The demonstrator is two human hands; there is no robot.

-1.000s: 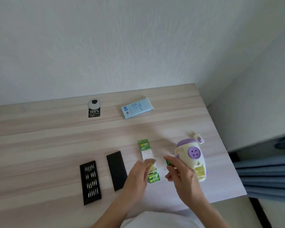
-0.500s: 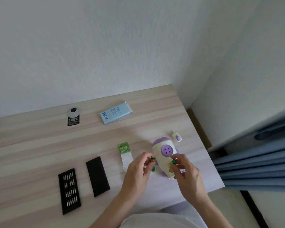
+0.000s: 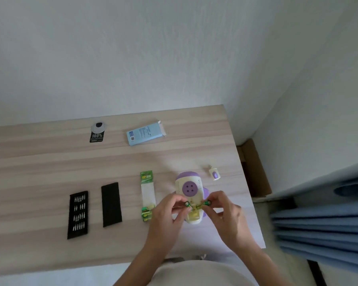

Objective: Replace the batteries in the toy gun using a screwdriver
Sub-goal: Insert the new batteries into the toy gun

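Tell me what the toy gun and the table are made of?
Toy gun: probably plastic, smooth with a soft sheen; cream and purple parts have rounded, moulded shapes. Table: looks like pale wood, matt, with long grain stripes; it could be a printed laminate.

Cream-and-purple toy gun (image 3: 189, 187) on its side, two green batteries (image 3: 187, 203) over it
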